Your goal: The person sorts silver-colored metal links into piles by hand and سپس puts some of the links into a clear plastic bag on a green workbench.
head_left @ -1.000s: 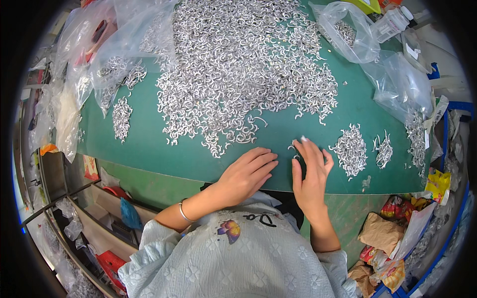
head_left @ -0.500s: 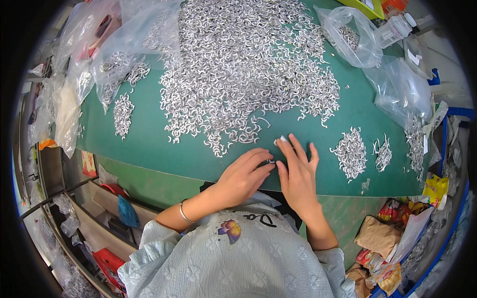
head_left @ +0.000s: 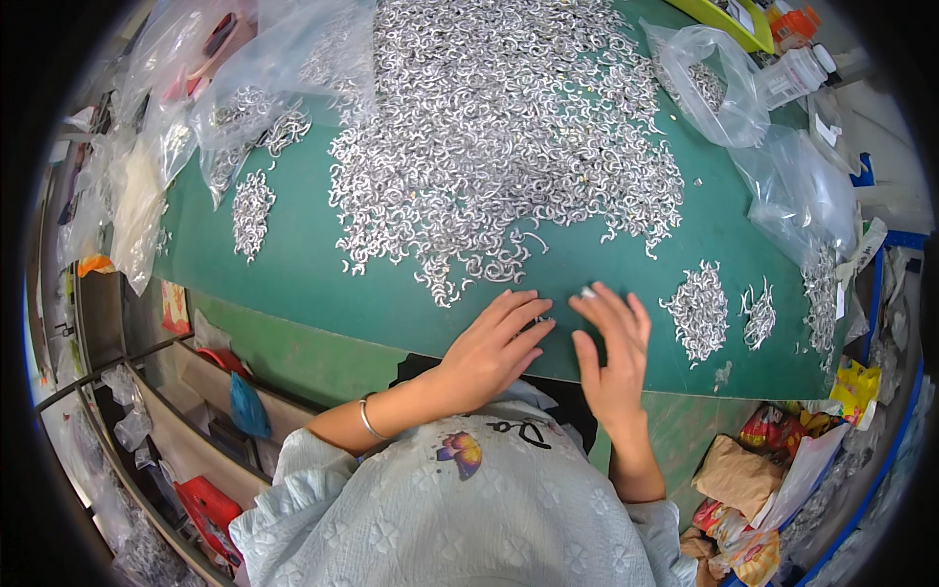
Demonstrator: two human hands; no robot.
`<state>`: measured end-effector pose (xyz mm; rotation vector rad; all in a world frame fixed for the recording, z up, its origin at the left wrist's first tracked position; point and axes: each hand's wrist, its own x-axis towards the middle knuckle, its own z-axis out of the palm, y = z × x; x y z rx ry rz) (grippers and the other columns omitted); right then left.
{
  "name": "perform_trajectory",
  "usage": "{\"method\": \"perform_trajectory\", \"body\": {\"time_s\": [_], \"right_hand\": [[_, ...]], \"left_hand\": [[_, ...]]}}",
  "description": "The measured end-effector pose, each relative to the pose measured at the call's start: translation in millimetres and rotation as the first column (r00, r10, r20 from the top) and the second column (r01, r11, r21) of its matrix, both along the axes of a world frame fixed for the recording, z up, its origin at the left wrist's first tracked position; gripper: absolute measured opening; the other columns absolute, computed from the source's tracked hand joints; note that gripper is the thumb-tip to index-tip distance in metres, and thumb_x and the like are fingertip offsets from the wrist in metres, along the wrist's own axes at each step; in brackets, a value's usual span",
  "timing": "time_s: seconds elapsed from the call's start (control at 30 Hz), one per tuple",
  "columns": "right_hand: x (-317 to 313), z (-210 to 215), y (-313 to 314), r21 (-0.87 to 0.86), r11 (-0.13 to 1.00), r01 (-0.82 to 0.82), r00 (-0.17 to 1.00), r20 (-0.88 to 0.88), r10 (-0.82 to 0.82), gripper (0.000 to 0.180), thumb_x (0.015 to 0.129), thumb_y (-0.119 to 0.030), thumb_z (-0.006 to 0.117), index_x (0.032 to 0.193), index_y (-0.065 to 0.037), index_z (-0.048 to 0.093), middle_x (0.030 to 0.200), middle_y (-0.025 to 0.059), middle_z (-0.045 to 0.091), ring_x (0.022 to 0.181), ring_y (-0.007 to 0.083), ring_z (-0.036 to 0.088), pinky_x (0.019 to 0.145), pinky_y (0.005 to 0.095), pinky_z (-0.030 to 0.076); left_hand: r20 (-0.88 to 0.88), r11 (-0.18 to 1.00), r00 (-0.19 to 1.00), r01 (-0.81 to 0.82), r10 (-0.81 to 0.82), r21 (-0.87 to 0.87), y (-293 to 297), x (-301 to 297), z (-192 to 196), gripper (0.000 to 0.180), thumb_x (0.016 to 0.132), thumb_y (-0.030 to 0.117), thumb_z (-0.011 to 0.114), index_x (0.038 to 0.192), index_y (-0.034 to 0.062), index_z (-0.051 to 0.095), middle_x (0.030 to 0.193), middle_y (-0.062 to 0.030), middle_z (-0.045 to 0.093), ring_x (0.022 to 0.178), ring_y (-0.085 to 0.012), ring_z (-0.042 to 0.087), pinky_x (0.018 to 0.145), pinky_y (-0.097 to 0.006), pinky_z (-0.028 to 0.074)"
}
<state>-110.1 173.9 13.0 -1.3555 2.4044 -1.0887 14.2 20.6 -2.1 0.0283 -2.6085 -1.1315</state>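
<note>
A wide heap of small silver, curved metal pieces [head_left: 499, 127] covers the far middle of the green tabletop [head_left: 323, 303]. My left hand [head_left: 489, 347] is near the table's front edge, palm down with bent fingers. A bit of silver shows between its fingertips, apparently a curved metal piece [head_left: 541, 319]; the thumb is hidden underneath. To its right, my right hand [head_left: 611, 357] hovers with fingers spread and thumb apart, slightly blurred. White covers one of its fingertips. Nothing shows in its grasp.
Smaller piles of the pieces lie left [head_left: 253, 215] and right [head_left: 698, 311]. Clear plastic bags [head_left: 709, 88] and a white bottle [head_left: 797, 76] stand far right; more bags [head_left: 147, 215] hang at the left. Packets and brown paper [head_left: 738, 476] lie below right.
My right hand has moved away from the left one, to the right, and its fingers have lifted apart. The left hand has barely moved. The whole view has shifted slightly.
</note>
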Motion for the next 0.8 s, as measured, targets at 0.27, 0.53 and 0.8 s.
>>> {"method": "perform_trajectory", "body": {"time_s": [0.27,0.53,0.8], "right_hand": [[-9.0,-8.3,6.5,-0.004,1.0,0.015,0.994,-0.105,-0.016,0.028,0.085,-0.005,0.066,0.112,0.001,0.064,0.111,0.0101,0.069,0.123,0.0342,0.056,0.109,0.056,0.03],[-0.4,1.0,-25.4,-0.111,0.989,-0.097,0.995,-0.013,0.096,0.027,0.086,-0.003,0.064,0.113,0.002,0.065,0.113,0.0127,0.068,0.123,0.0349,0.056,0.107,0.054,0.034],[12.4,2.7,-73.6,-0.068,0.943,-0.325,0.946,-0.007,0.325,0.043,0.089,-0.003,0.058,0.131,0.001,0.051,0.128,0.0139,0.061,0.131,0.0335,0.048,0.108,0.0489,0.034]], "left_hand": [[-0.012,0.993,0.993,0.115,-0.115,0.026,-3.7,0.6,-8.0,0.04,0.073,-0.007,0.063,0.112,-0.0071,0.061,0.13,-0.0194,0.053,0.124,-0.0384,0.05,0.102,-0.048,0.044],[-0.004,0.999,0.999,0.032,-0.032,0.041,-20.4,38.9,-10.1,0.039,0.068,-0.011,0.059,0.107,-0.011,0.063,0.124,-0.0194,0.06,0.119,-0.0391,0.056,0.096,-0.043,0.051],[-0.05,1.0,0.999,-0.022,0.022,-0.012,-50.0,69.5,-15.8,0.038,0.067,-0.012,0.059,0.104,-0.0111,0.065,0.117,-0.0198,0.064,0.113,-0.0369,0.061,0.091,-0.041,0.054]]}}
